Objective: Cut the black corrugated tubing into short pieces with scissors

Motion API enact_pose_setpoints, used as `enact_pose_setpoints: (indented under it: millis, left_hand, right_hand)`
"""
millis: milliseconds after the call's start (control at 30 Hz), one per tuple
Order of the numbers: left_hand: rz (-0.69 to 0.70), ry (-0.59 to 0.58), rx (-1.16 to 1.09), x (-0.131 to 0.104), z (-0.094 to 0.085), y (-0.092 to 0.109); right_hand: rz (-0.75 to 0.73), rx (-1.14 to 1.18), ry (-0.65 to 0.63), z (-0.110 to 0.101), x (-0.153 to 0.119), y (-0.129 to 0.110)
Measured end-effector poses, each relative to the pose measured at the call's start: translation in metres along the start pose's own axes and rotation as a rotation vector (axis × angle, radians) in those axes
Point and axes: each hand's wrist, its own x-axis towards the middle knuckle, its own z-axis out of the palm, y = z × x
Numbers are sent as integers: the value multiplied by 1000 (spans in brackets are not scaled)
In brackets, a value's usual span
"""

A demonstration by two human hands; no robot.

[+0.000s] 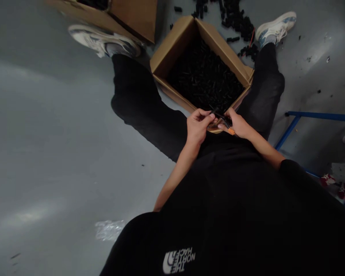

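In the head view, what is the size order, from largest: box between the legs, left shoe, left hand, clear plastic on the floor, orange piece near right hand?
1. Box
2. Left shoe
3. Left hand and clear plastic, too alike to rank
4. Orange piece

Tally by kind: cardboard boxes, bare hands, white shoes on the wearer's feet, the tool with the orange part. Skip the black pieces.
Cardboard boxes: 2
Bare hands, left hand and right hand: 2
White shoes: 2
Tool with orange part: 1
Total: 7
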Motion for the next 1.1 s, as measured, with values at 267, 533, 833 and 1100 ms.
enact_pose_setpoints:
  millis: [267, 533, 833, 1100]
  left_hand:
    - [-214, -128, -138, -10, -10, 14]
    - [121, 35, 150, 3, -10, -7]
    - [459, 30, 779, 18, -25, -21]
    - [703, -271, 1193, 27, -36, -17]
  right_hand:
    - [-27, -155, -52, -34, -7, -28]
    - [59, -86, -46, -12, 1, -19]
    - [232, -4, -30, 19, 20, 16]
    - [223, 45, -16, 20, 18, 24]
